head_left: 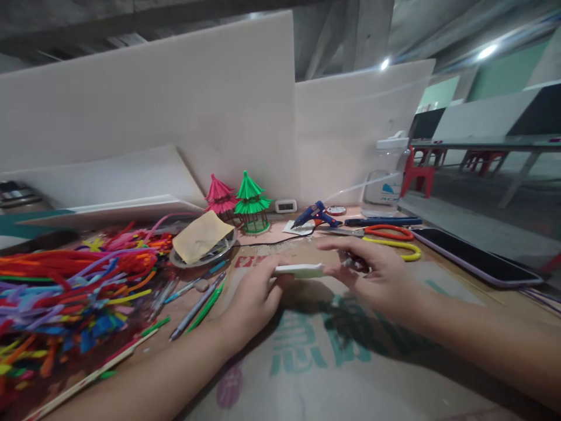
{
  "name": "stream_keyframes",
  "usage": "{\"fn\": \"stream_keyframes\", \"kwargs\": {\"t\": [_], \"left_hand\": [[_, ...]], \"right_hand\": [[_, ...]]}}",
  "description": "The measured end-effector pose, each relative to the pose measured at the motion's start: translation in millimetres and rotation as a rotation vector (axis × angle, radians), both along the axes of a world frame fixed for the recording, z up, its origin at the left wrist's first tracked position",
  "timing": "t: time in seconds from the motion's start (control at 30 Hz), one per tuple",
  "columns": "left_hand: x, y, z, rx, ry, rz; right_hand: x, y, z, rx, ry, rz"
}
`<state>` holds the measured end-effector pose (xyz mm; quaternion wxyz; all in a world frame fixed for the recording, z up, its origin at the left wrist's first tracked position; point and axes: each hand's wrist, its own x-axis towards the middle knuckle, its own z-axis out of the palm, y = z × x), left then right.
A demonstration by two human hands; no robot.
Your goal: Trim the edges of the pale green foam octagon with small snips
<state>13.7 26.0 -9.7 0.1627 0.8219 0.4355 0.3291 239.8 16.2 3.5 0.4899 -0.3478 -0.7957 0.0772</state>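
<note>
Thumb and fingers of my left hand (256, 292) pinch a small flat white piece (300, 270), held nearly level above the cardboard sheet (307, 374). My right hand (381, 275) is at the piece's right end, its fingers curled with the thumb tip close to that end; I cannot tell whether they touch. Inside the right fingers shows a dark reddish thing (358, 263), mostly hidden and too blurred to name. Beyond the hands, a blue glue gun (318, 215) rests by a small white card (298, 228).
Colourful pipe cleaners (83, 280) heap at left, beside a dish (204, 257) and several pens (197, 307). A pink model pavilion (219, 193) and a green one (253, 202) stand behind. Scissors (388, 233), a phone (475, 254) and a water bottle (385, 175) are at right.
</note>
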Motion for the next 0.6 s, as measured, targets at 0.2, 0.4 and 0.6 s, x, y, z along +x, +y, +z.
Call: {"fn": "stream_keyframes", "kwargs": {"t": [0.2, 0.4, 0.6], "left_hand": [[1, -1, 2.3, -0.017, 0.023, -0.004], [1, -3, 2.2, -0.002, 0.006, 0.002], [2, 2, -1.4, -0.072, -0.091, 0.072]], "right_hand": [[2, 3, -12.7, 0.016, -0.106, 0.011], [1, 5, -5.1, 0.013, -0.094, -0.048], [27, -22, 37.3, -0.186, -0.106, 0.107]]}}
